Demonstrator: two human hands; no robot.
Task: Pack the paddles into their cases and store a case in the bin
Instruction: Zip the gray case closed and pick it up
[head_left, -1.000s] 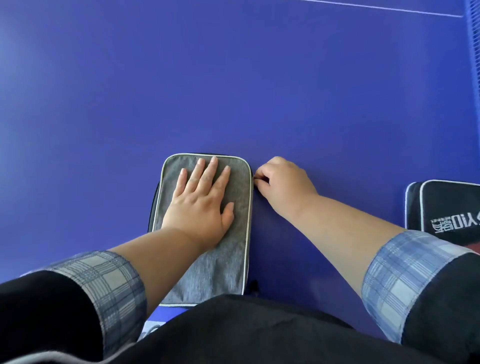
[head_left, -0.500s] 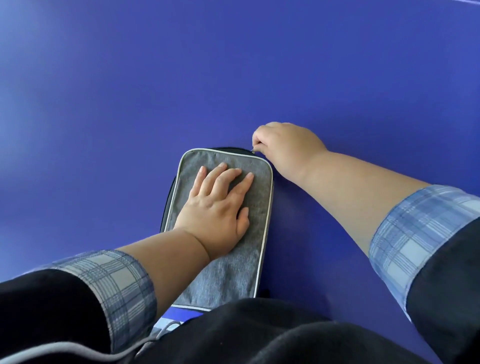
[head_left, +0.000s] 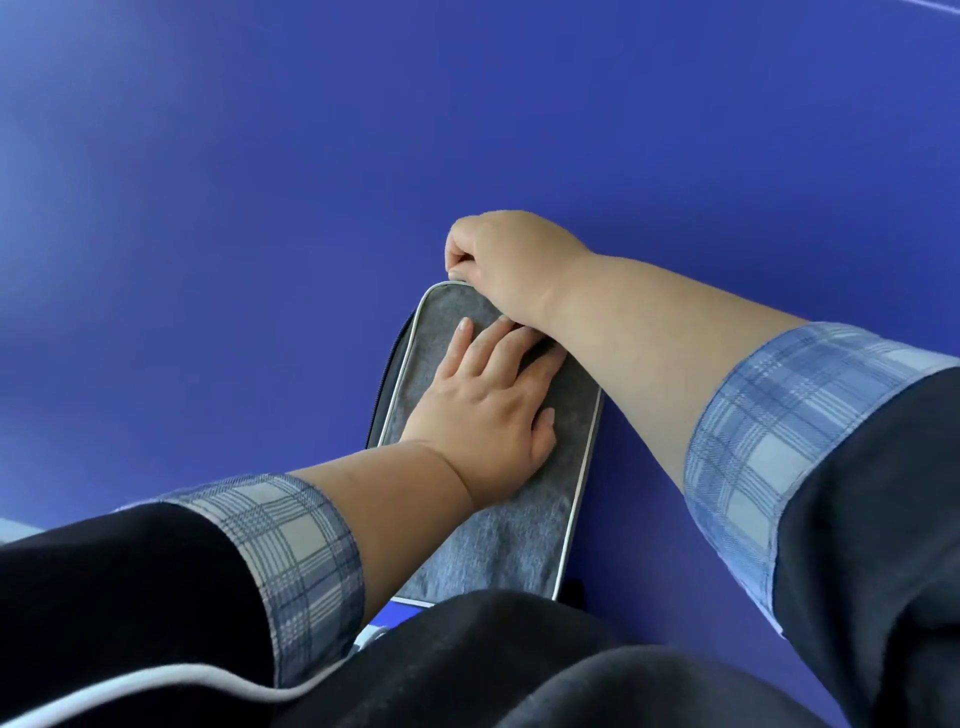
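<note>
Probably table-tennis hall, blue table top (head_left: 311, 171)

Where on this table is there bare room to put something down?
The blue table is bare left of the gray case and beyond the right hand. Crowded: the case itself, pressed by the left hand, right forearm across it.

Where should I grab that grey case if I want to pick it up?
Probably the long right edge of the grey case, coming from the right, thumb on top and fingers under. It lies flat and thin on the table, and that edge is bare: the left hand presses its middle, the right hand pinches its far end.
</note>
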